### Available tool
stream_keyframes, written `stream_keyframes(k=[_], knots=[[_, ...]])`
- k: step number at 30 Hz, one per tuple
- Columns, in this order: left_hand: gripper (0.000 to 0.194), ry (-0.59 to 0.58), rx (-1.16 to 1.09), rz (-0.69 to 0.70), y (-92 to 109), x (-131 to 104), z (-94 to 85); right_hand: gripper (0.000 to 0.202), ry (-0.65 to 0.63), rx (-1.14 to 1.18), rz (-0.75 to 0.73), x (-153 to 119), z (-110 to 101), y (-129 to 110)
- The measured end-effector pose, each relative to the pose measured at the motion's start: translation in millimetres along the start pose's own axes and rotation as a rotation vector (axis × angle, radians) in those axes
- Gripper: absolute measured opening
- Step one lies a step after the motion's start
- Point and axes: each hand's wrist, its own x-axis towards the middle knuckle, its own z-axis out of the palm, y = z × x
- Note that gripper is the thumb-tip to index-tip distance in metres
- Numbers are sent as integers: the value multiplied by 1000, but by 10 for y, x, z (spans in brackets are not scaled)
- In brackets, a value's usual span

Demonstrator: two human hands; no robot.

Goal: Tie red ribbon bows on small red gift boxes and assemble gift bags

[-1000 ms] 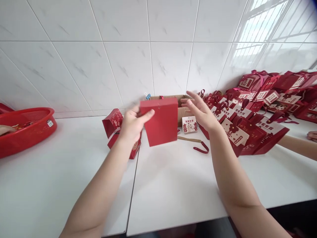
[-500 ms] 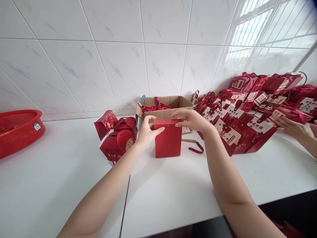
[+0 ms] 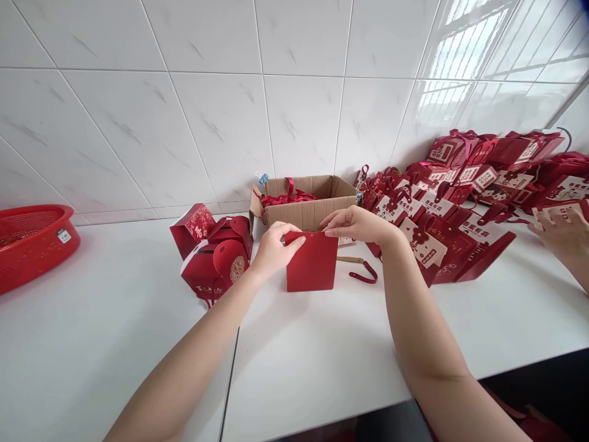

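- White table under hands
- L hand + R hand pinch red bag btwn them, at top
- Top flatter vs. a sec ago: prob. nearer closed

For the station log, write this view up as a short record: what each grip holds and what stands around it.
Left grip: thumb and fingers on the upper left of the plain red box
Right grip: thumb and fingers at its upper right
Box stance: upright on the white table
Behind: open cardboard carton with red ribbon
Left: printed red boxes; farther out, red basket
Right: dark red strap, then printed bags
Other person: hand near the right edge
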Motion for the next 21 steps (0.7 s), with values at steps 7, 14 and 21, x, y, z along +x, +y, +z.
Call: stream_keyframes(k=[7,14,21], knots=[[15,-4,-31,-20,-26,-1,6,35,557,-128,424,282,29,626],[14,-6,-31,-28,-33,-4,0,39,543,-147,589,445,266,1099],[15,10,-14,-20,-31,15,18,58,579,-125,613,445,314,1219]])
